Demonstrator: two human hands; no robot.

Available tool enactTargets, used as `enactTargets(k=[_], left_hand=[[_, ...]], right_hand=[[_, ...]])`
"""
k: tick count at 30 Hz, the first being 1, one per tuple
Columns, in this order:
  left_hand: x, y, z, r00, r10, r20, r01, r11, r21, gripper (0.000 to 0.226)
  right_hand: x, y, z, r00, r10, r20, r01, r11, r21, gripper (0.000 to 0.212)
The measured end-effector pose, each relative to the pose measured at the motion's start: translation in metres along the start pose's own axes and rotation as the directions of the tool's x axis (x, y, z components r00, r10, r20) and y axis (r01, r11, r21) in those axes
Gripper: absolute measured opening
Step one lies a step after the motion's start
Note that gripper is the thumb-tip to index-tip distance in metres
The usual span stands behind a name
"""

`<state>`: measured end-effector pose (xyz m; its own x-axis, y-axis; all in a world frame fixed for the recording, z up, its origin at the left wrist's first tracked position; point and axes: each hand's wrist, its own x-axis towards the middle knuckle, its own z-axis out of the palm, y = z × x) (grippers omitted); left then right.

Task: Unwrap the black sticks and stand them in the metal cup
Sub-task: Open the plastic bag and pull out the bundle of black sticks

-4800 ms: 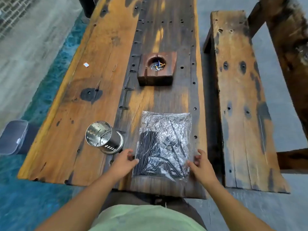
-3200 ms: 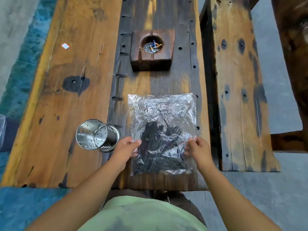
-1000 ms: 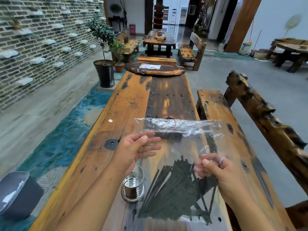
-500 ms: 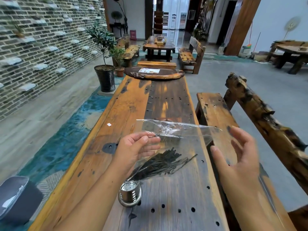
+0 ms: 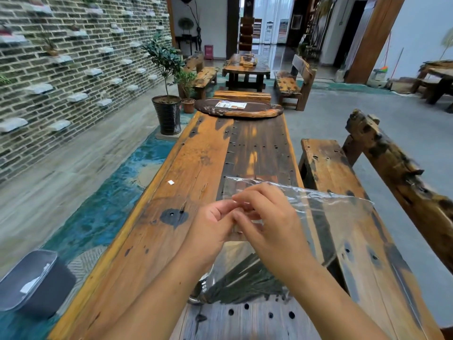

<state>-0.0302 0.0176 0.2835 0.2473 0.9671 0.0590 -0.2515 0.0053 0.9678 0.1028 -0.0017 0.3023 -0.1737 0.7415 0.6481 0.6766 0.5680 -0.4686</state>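
A clear plastic bag (image 5: 340, 224) hangs in the air above the near end of the long wooden table (image 5: 196, 168). My left hand (image 5: 210, 231) and my right hand (image 5: 269, 227) meet at its top left edge, fingers pinched on the plastic. The black sticks (image 5: 242, 283) lie bunched at the bottom of the bag, below my wrists. Only a sliver of the metal cup (image 5: 199, 290) shows, behind my left forearm and the bag.
A wooden bench (image 5: 326, 165) with a rough backrest runs along the table's right side. A dark wooden tray (image 5: 239, 110) lies at the far end. A grey bin (image 5: 34, 283) stands on the floor at the left. Potted plants (image 5: 168, 104) stand beyond.
My right hand has come in from the right and now pinches the bag's top edge beside my left hand. The bag hangs more upright, with the sticks slid to its bottom.
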Motion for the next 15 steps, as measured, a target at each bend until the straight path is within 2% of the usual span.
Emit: enactTargets(k=[15], left_hand=[[-0.006,0.0,0.002,0.999,-0.015,0.049,0.007,0.987,0.163,0.02]], right_hand=[[0.008,0.009,-0.001,0.999,0.021,0.05,-0.021,1.0,-0.006,0.01]])
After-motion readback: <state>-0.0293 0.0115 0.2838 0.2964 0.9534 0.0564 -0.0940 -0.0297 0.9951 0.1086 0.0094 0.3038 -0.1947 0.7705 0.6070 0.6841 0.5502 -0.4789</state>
